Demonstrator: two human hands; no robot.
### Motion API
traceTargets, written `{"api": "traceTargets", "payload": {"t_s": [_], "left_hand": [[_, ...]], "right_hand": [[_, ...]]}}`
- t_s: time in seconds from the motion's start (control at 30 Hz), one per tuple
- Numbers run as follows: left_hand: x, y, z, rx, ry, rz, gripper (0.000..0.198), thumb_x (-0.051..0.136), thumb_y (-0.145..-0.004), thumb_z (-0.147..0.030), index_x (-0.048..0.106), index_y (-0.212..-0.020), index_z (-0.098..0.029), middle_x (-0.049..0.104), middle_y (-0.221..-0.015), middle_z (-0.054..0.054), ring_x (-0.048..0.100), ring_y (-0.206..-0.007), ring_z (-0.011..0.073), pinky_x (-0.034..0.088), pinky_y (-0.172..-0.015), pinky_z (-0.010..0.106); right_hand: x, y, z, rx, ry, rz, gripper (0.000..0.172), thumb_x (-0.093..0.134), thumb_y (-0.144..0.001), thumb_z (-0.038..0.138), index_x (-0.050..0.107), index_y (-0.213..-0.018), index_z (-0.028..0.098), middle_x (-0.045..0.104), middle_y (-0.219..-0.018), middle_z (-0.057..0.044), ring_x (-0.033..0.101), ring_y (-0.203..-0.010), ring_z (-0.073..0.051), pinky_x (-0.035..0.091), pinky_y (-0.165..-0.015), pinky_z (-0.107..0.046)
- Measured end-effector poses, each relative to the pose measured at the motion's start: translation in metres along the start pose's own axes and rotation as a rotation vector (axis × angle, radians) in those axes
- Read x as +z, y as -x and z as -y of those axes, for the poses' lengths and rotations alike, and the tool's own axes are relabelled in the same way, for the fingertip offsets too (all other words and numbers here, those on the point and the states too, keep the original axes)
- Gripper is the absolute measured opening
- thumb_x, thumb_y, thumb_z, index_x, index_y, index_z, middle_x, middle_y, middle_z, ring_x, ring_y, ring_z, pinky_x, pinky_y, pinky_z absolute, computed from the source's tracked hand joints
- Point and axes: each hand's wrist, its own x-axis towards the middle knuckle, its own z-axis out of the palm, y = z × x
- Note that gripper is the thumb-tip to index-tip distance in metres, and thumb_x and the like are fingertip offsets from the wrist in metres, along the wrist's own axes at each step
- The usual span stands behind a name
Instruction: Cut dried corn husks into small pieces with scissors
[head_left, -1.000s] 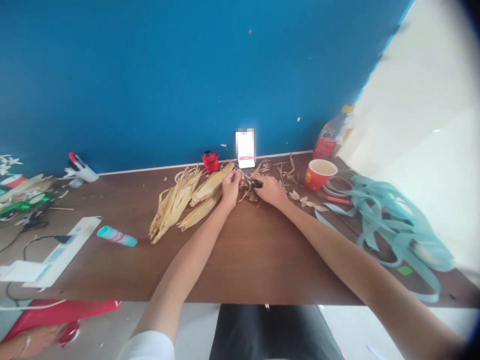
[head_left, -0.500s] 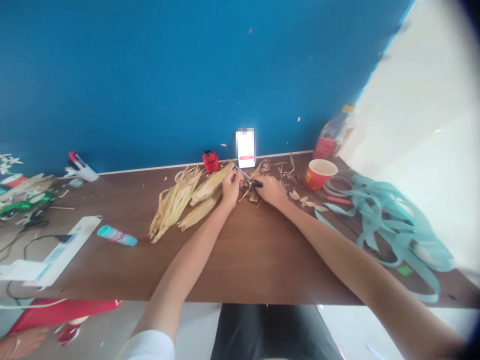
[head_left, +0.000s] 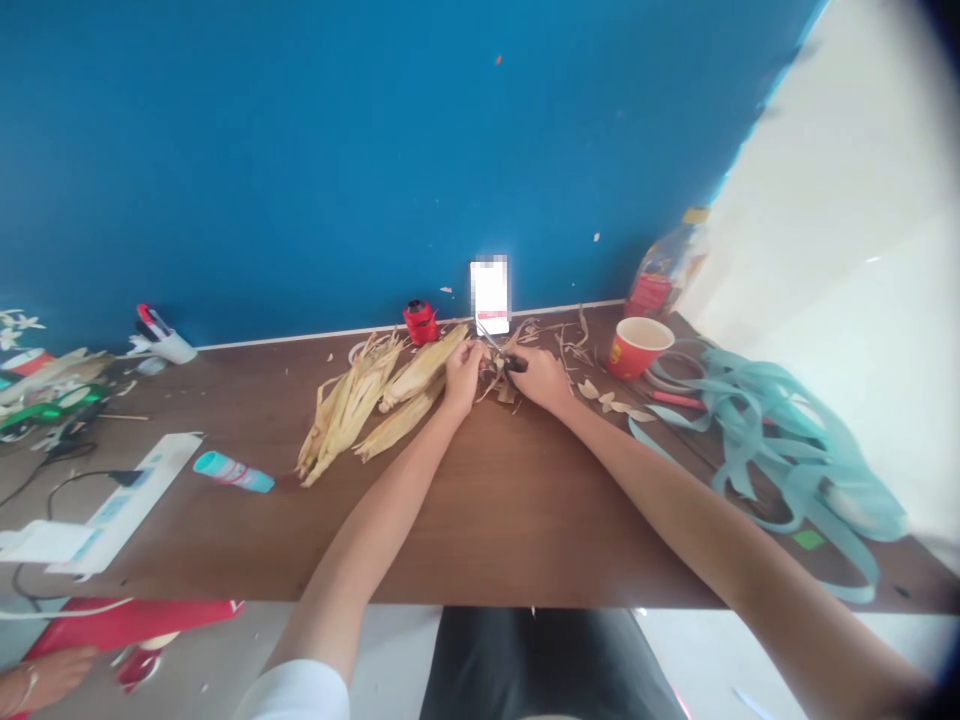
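My left hand [head_left: 462,374] is closed on a small piece of dried corn husk [head_left: 493,376] at the back middle of the brown table [head_left: 487,500]. My right hand [head_left: 541,378] grips black-handled scissors [head_left: 504,357], whose blades point up-left toward the husk piece. A pile of dried corn husks [head_left: 375,400] lies just left of my left hand. Cut husk petals [head_left: 611,403] lie to the right of my right hand.
A red paper cup [head_left: 637,347], a plastic bottle [head_left: 664,265], teal strips [head_left: 780,440], a red spool [head_left: 420,321], a phone [head_left: 490,294] against the blue wall, a teal tube [head_left: 232,472], a power strip [head_left: 112,505]. Another person's hand [head_left: 45,675] shows at bottom left.
My hands and the scissors barely shifted. The other person's hand at bottom left moved slightly.
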Motion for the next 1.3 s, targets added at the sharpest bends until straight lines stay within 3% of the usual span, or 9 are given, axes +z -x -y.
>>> {"api": "traceTargets", "payload": {"t_s": [0.3, 0.77, 1.0, 1.3], "left_hand": [[0.001, 0.002, -0.002, 0.043, -0.039, 0.074, 0.025, 0.069, -0.078, -0.039, 0.068, -0.088, -0.015, 0.066, -0.078, 0.003, 0.057, -0.066, 0.0109, 0.047, -0.066, 0.025], [0.003, 0.002, -0.001, -0.039, -0.084, 0.174, 0.017, 0.063, -0.082, -0.033, 0.066, -0.081, -0.016, 0.060, -0.067, -0.001, 0.052, -0.058, 0.0103, 0.040, -0.058, 0.023], [0.004, 0.002, -0.001, -0.021, -0.113, 0.231, 0.012, 0.065, -0.080, -0.027, 0.068, -0.084, -0.016, 0.065, -0.075, 0.001, 0.057, -0.063, 0.0121, 0.044, -0.063, 0.025], [0.001, 0.002, 0.000, 0.082, -0.145, 0.323, 0.024, 0.066, -0.082, -0.034, 0.072, -0.098, -0.017, 0.071, -0.096, 0.007, 0.061, -0.075, 0.0146, 0.048, -0.071, 0.026]], "right_hand": [[0.013, -0.007, -0.015, -0.028, -0.519, -0.061, 0.040, 0.064, -0.073, 0.030, 0.067, -0.111, 0.017, 0.071, -0.083, -0.002, 0.064, -0.073, -0.017, 0.050, -0.070, -0.029], [0.016, -0.012, -0.023, -0.006, -0.622, -0.065, 0.051, 0.073, -0.066, 0.030, 0.062, -0.115, 0.018, 0.066, -0.073, 0.001, 0.061, -0.067, -0.016, 0.053, -0.068, -0.031], [0.014, -0.013, -0.023, 0.053, -0.731, -0.094, 0.056, 0.076, -0.063, 0.031, 0.061, -0.115, 0.018, 0.069, -0.078, -0.002, 0.064, -0.071, -0.017, 0.054, -0.070, -0.032], [0.012, -0.012, -0.022, 0.072, -0.846, -0.040, 0.064, 0.080, -0.062, 0.036, 0.058, -0.119, 0.019, 0.071, -0.087, -0.003, 0.066, -0.075, -0.017, 0.055, -0.070, -0.032]]}}
